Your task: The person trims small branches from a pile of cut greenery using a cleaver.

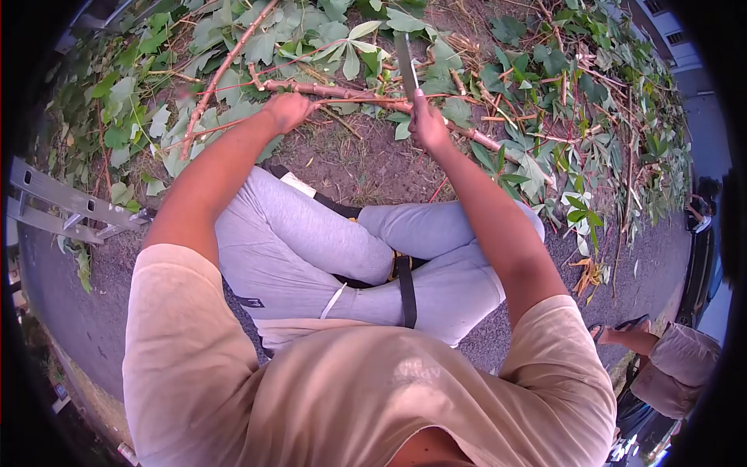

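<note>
My left hand is closed around a thin reddish stem that runs across toward the right. In my right hand is a knife, gripped by its handle, with the broad blade pointing up and away from me. Its lower blade overlaps the stem and a thicker brown branch in this view. That branch slants across the ground just beyond both hands. Cut green leaves lie around them.
A metal ladder lies at the left. Piled leafy cuttings spread over the far ground and right side. My crossed legs are close below my hands. Another person's legs show at the lower right, near a dark vehicle.
</note>
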The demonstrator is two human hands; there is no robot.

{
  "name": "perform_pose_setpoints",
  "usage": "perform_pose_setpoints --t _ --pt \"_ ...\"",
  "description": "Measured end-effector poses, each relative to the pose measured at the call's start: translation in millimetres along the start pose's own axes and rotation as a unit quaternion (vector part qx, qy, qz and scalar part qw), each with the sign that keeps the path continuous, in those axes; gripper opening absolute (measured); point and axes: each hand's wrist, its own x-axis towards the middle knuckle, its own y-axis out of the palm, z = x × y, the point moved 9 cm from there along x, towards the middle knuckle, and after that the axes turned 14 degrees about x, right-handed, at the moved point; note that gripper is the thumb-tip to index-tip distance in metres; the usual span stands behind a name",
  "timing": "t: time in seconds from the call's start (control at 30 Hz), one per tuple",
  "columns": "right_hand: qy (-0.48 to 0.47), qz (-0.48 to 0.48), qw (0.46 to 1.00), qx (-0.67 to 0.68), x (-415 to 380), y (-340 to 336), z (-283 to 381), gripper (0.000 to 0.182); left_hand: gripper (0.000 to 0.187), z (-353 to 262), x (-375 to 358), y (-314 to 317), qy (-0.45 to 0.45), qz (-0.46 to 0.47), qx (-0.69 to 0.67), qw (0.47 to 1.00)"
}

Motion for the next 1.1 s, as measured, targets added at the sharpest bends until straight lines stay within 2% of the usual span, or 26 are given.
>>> perform_pose_setpoints --t 0.03,0.17,0.3,0.37,0.4,0.43,0.5,0.57,0.6,0.63,0.67,0.7,0.77,0.8,0.83,0.9,0.93,0.97,1.03,1.1 --pt "0.172 0.002 0.985 -0.006 -1.5 -4.8 -34.9 0.064 0.065 3.9 2.6 -1.0 -0.010 -0.008 -0.002 1.000" --pt "0.188 0.002 0.982 -0.001 14.2 -15.7 -43.1 0.068 0.066 2.3 -3.4 -9.5 -0.021 0.017 0.015 1.000" --pt "0.232 0.036 0.969 0.080 10.3 -19.8 -47.1 0.067 0.067 4.8 -2.7 -12.6 -0.019 0.031 -0.004 0.999" --pt "0.289 0.078 0.929 0.216 6.1 -15.9 -43.7 0.063 0.061 9.7 -2.1 -17.0 -0.013 0.004 -0.001 1.000" --pt "0.297 0.128 0.908 0.267 8.4 -18.2 -42.3 0.060 0.058 13.1 -3.4 -28.4 -0.009 -0.064 -0.028 0.998" --pt "0.295 0.129 0.908 0.270 14.5 -31.3 -43.1 0.060 0.056 17.0 -5.7 -39.4 -0.004 -0.130 -0.053 0.990" --pt "0.356 0.185 0.834 0.378 5.1 -30.0 -38.3 0.060 0.051 14.4 -8.7 -47.8 0.003 -0.109 -0.045 0.993" --pt "0.342 0.169 0.844 0.377 7.6 -30.3 -26.9 0.059 0.050 11.4 -12.6 -52.0 -0.010 -0.092 -0.034 0.995" --pt "0.277 0.079 0.912 0.293 14.8 -39.3 -16.4 0.059 0.046 8.9 -14.7 -55.3 -0.001 -0.125 -0.021 0.992" --pt "0.206 -0.012 0.957 0.202 17.2 -48.5 -0.6 0.058 0.046 11.6 -12.5 -47.6 -0.003 -0.123 -0.023 0.992" --pt "0.127 -0.049 0.982 0.127 14.8 -49.6 20.8 0.057 0.045 8.1 -8.0 -34.6 0.030 -0.111 0.031 0.993" --pt "0.131 -0.048 0.982 0.126 11.1 -43.6 26.7 0.057 0.045 1.9 -6.8 -26.2 0.064 -0.098 0.085 0.990" --pt "-0.040 -0.079 0.991 0.099 3.9 -44.4 72.3 0.058 0.044 -1.0 -2.5 -17.9 0.073 -0.078 0.079 0.991" --pt "-0.084 -0.075 0.988 0.101 -4.9 -39.2 88.0 0.058 0.045 -4.2 -1.2 -16.4 0.080 -0.060 0.076 0.992" --pt "-0.081 -0.075 0.989 0.099 -10.9 -34.2 93.6 0.058 0.045 -4.9 -0.8 -17.9 0.080 -0.059 0.072 0.992" --pt "-0.166 -0.041 0.980 0.104 -18.9 -24.0 110.1 0.058 0.045 -6.5 -4.6 -22.9 0.097 -0.068 0.088 0.989" --pt "-0.179 -0.035 0.980 0.086 -21.1 -21.0 102.2 0.057 0.045 -7.0 -7.8 -25.9 0.096 -0.073 0.084 0.989" --pt "-0.166 -0.022 0.984 0.056 -14.6 -19.1 79.0 0.060 0.045 -6.5 -9.6 -24.1 0.099 -0.072 0.083 0.989" --pt "0.047 -0.019 0.999 -0.003 -5.4 -17.5 8.5 0.065 0.046 -7.9 -9.7 -30.5 0.118 -0.101 0.117 0.981" --pt "0.186 -0.011 0.982 0.024 -2.8 -20.0 -35.9 0.067 0.045 -13.8 -11.3 -40.8 0.108 -0.093 0.128 0.981"
